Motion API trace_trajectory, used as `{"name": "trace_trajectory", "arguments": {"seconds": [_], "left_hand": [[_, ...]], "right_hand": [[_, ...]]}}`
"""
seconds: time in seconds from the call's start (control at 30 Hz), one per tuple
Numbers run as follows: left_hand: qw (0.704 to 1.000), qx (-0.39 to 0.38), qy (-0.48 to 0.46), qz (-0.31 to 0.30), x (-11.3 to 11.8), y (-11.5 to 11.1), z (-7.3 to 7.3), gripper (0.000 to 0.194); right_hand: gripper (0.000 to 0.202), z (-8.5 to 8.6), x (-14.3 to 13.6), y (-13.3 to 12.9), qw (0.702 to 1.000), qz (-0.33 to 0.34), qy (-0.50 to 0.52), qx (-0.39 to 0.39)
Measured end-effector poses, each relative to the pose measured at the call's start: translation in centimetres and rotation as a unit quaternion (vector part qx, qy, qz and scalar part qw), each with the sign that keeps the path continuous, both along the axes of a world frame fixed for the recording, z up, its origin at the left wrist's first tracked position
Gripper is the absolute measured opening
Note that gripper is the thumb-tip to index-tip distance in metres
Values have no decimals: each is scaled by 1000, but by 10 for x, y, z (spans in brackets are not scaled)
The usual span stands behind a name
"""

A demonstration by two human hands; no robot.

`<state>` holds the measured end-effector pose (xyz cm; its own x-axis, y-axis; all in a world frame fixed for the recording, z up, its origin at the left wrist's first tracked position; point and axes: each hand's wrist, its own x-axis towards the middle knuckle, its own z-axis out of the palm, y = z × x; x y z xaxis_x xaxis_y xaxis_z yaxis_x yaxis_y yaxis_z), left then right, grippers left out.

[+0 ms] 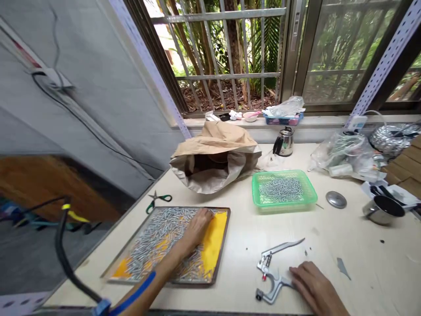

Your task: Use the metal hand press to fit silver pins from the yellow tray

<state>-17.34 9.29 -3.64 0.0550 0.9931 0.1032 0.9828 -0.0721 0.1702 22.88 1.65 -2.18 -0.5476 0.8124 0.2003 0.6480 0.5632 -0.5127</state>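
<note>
My left hand reaches over a shallow tray with a yellow bottom, covered in many small silvery metal pins. Its fingers are curled together at the tray's upper right, tips down among the pins; what they pinch is hidden. My right hand rests on the table at the front, fingers bent over the lower handle of metal hand pliers. The pliers have a C-shaped jaw, a spring and a small red tip; their upper handle stands apart, untouched. Part of the lower handle disappears under my fingers.
A green basket of similar pins stands behind the pliers. Nearby are a brown paper bag, green-handled scissors, a round metal lid, a metal cup and a small kettle. A black flexible arm rises at left.
</note>
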Motion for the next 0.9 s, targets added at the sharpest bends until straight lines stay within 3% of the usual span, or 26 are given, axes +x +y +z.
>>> {"name": "trace_trajectory", "arguments": {"seconds": [0.07,0.17,0.27,0.33,0.4,0.5,0.67,0.9], "left_hand": [[1000,0,2,-4,0,1,8,21],[998,23,-38,40,13,-4,27,18],[980,18,-173,91,45,-23,46,16],[947,-61,-298,101,75,-43,52,20],[900,-155,-395,98,106,-63,52,25],[865,-221,-438,103,141,-86,43,23],[855,-281,-422,112,166,-93,31,18],[846,-357,-374,133,171,-86,29,18]], "right_hand": [[25,-6,4,-9,1000,-7,-7,11],[28,-7,7,-13,999,1,-31,33],[28,1,3,-12,997,5,-67,46],[23,4,0,-10,996,10,-81,45],[21,5,-2,-8,995,19,-88,42],[20,2,-4,-6,994,32,-93,43],[20,3,-6,-10,993,34,-106,49],[18,1,-7,-12,994,25,-89,50]]}}
